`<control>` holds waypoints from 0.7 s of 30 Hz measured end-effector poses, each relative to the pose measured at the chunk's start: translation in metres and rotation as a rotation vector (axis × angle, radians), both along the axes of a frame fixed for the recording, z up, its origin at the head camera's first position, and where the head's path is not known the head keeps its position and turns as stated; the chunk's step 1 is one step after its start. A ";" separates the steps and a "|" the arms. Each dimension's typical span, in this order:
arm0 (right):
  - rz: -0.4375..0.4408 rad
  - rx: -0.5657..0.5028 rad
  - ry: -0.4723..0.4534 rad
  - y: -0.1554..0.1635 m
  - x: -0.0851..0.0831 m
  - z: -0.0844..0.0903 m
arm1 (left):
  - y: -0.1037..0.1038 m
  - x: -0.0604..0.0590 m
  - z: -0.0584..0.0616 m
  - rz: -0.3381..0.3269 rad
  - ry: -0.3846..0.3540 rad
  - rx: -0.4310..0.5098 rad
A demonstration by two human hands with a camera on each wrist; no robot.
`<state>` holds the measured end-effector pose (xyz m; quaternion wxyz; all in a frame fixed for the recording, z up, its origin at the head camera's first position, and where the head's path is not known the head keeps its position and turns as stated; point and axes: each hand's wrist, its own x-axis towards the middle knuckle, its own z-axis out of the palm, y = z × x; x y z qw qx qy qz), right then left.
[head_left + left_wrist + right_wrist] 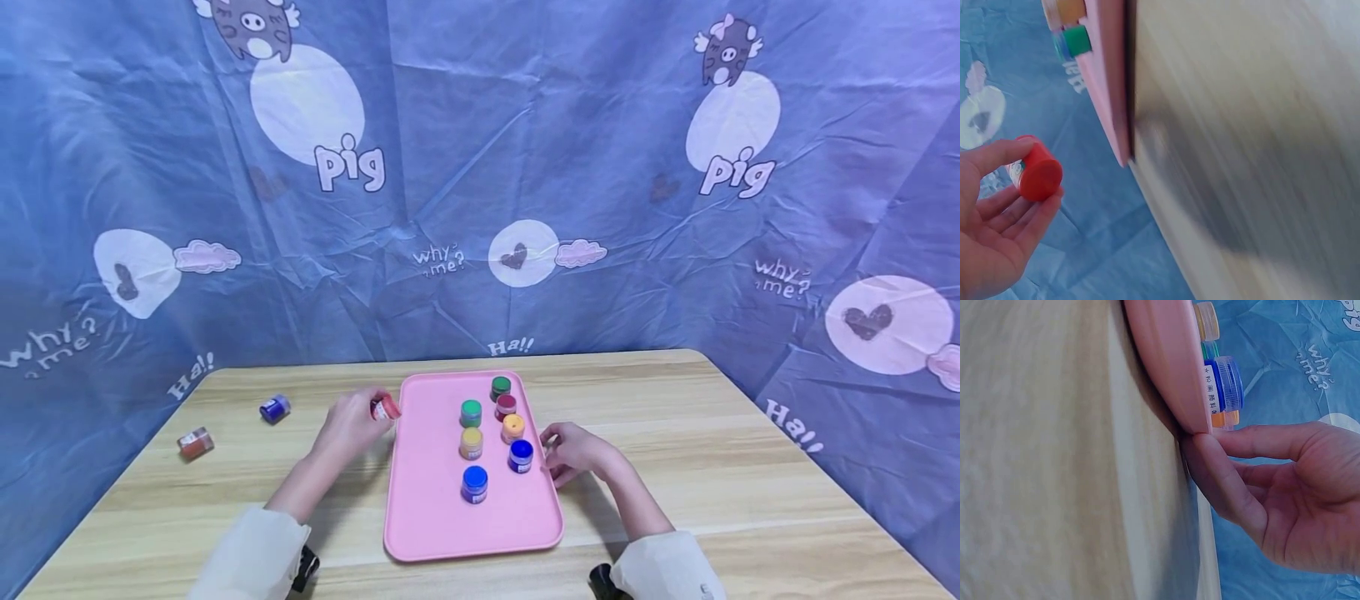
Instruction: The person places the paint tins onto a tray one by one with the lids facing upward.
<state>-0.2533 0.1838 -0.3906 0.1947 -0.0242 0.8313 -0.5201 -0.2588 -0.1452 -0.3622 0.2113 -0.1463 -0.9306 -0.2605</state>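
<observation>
My left hand pinches a red-lidded paint jar between thumb and fingers, tilted, above the left rim of the pink tray. On the opposite side my right hand grips the tray's right rim, thumb and index finger at its edge in the right wrist view. Closest to that hand stands a dark blue paint jar. Also upright on the tray are a blue jar, a yellow jar, an orange jar, a light green jar, a dark red jar and a dark green jar.
Two jars lie on their sides on the wooden table at the left: a dark blue one and a reddish-brown one. A blue printed cloth hangs behind the table's far edge.
</observation>
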 end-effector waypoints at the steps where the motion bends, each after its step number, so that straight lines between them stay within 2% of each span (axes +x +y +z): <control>1: 0.001 0.004 0.000 0.000 0.000 0.000 | 0.002 0.002 0.000 -0.008 0.006 0.004; 6: 0.006 0.010 -0.002 -0.001 0.000 0.002 | 0.014 0.012 0.004 -0.046 0.026 0.020; 11: 0.002 0.013 -0.001 -0.001 0.000 0.002 | 0.026 0.024 0.007 -0.075 -0.004 0.007; 21: 0.003 0.008 0.000 -0.001 0.001 0.001 | 0.045 0.044 0.005 -0.149 -0.045 0.016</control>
